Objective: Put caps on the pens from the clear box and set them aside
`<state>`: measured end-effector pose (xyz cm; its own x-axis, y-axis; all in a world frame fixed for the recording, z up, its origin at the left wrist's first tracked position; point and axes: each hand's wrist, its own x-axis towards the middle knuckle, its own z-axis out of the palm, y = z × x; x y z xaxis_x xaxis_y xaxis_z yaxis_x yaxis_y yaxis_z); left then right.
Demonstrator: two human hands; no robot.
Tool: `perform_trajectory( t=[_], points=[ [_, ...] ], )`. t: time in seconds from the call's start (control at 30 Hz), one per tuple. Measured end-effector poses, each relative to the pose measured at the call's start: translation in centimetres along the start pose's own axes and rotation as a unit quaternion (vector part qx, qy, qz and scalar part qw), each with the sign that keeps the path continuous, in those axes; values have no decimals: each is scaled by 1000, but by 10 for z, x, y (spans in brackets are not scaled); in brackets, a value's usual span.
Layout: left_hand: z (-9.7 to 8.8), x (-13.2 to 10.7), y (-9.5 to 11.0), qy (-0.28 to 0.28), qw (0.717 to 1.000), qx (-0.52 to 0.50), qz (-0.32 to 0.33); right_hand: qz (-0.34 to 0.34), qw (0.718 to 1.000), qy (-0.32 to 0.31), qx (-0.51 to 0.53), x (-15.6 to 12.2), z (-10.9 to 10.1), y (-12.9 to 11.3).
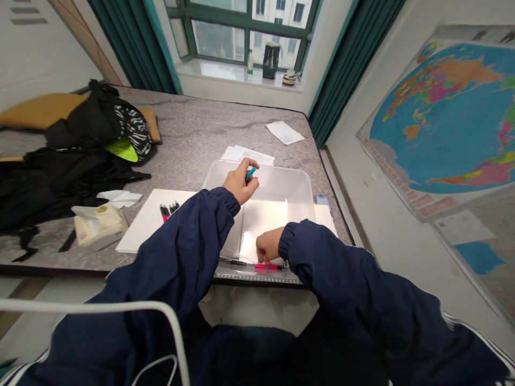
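- Left hand (pixel 241 182), above the far left of the clear tub (pixel 301 185), pinches a teal pen (pixel 251 172): likely light, stiff, slippery; best held mid-barrel.
- Right hand (pixel 269 245), well apart, curls beside a red pen (pixel 272 266) along the tub's near edge; its grip cannot be told.
- Tub stands at the bench's (pixel 189 134) near edge.

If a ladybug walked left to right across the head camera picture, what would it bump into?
Tissue box → pens on the white board → left hand holding a small teal object → right hand → colourful wall map.
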<state>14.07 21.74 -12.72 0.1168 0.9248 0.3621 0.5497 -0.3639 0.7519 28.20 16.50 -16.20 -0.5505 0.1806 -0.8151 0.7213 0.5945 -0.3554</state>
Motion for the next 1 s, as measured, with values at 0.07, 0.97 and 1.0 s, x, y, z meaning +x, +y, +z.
perform_trajectory(
  t=[0.07,0.97,1.0],
  points=[
    [1,-1,-1,-7,1000,1,12,-7,1000,9,-11,0,2,-3],
    [5,-1,-4,-28,999,32,8,-31,993,-43,107,5,1,9],
    [5,-1,-4,-28,999,33,7,-38,993,-42,107,5,1,10]
  ],
)
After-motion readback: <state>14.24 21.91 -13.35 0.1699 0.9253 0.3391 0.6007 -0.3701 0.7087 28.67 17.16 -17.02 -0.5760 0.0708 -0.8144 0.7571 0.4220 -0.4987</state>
